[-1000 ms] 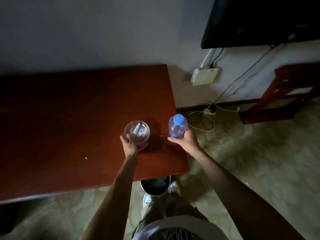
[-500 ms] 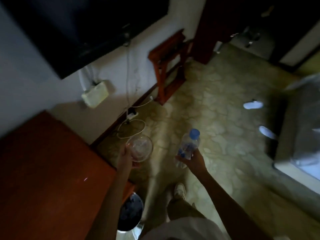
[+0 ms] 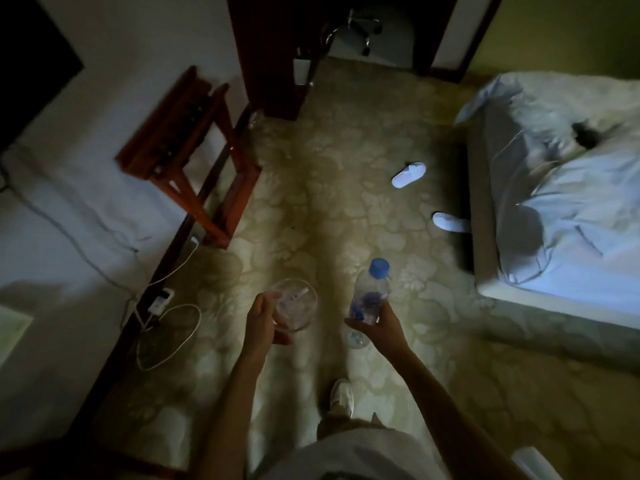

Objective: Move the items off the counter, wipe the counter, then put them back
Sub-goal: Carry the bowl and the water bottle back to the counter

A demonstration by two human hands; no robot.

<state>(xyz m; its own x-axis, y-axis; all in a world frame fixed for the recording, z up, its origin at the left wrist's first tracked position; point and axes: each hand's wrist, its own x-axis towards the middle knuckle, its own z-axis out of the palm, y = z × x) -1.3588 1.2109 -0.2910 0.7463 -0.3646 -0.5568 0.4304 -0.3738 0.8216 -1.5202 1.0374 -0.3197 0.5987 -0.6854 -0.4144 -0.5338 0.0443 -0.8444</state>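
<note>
My left hand grips a clear glass with small white items inside, held in the air over the patterned carpet. My right hand holds a clear plastic water bottle with a blue cap, tilted slightly, also in the air. Both hands are at about the same height in the lower middle of the view, a short gap apart. The wooden counter is out of view except a dark edge at the bottom left.
A wooden luggage rack stands by the left wall. A power strip with white cables lies on the floor. A bed with rumpled sheets fills the right. Two white slippers lie beside it. My shoe is below.
I have turned away from the wooden counter toward the room. Both hands lifted the glass and bottle off the counter and now carry them over the carpet.
</note>
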